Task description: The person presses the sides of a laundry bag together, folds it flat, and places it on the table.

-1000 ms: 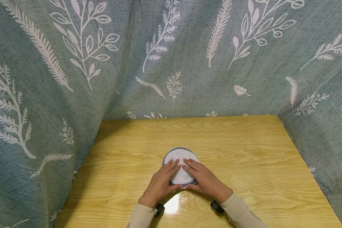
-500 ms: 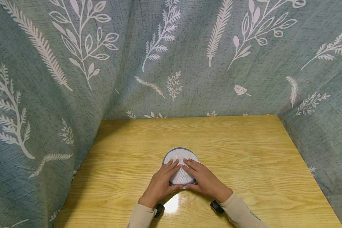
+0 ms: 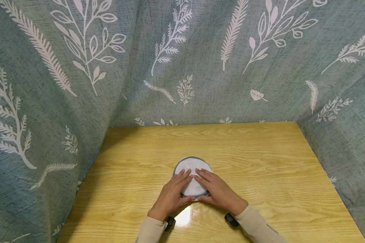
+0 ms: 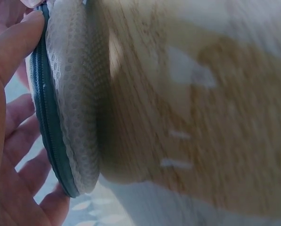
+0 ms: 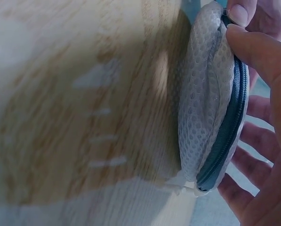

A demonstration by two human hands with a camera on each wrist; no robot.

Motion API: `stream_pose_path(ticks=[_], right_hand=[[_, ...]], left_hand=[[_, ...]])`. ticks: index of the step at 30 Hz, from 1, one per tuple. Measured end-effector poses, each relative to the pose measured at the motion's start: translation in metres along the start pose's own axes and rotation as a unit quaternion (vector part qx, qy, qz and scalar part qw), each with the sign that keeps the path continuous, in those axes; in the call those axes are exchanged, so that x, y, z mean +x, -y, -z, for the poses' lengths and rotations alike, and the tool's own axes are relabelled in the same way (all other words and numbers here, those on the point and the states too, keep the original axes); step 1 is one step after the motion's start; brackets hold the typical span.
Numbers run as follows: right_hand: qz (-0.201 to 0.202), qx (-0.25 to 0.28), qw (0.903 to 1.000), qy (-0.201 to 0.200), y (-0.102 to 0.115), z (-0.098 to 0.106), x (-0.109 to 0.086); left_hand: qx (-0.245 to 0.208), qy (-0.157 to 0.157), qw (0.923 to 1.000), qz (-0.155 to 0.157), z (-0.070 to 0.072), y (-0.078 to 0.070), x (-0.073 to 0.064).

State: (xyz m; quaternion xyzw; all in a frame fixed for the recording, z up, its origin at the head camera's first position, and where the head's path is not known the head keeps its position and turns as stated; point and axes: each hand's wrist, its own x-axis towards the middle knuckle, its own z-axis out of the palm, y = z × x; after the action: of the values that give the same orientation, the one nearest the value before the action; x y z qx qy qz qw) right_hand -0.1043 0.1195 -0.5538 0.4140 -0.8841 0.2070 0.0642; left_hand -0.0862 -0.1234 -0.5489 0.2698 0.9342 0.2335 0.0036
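Observation:
A round white mesh laundry bag [image 3: 191,164] with a blue zipper edge lies on the wooden table, near its front middle. My left hand [image 3: 171,195] rests on the bag's left part, fingers stretched over the top and thumb at the near edge. Mirroring it, my right hand [image 3: 219,191] lies on the right part. The two thumbs nearly meet at the front rim. In the left wrist view the blue zipper [image 4: 51,127] runs along the puffy mesh side, with the thumb against its upper end. The right wrist view shows a small white cord [image 5: 180,189] by the zipper's end.
The wood-grain table [image 3: 246,145] extends around the bag on every side. A grey-green curtain with white leaf prints [image 3: 200,67] hangs behind the table and along both sides. Light glares off the tabletop between the forearms. A black wrist camera [image 3: 231,220] sits under the right sleeve.

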Motion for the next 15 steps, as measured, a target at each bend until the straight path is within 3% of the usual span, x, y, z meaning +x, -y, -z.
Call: stream_pose_path(ticks=[15], right_hand=[[0.004,0.001,1.0,-0.001,-0.0019,-0.0014,0.0005]], left_hand=[[0.009,0.005,0.9999,0.003,-0.0014,-0.0001,0.0015]])
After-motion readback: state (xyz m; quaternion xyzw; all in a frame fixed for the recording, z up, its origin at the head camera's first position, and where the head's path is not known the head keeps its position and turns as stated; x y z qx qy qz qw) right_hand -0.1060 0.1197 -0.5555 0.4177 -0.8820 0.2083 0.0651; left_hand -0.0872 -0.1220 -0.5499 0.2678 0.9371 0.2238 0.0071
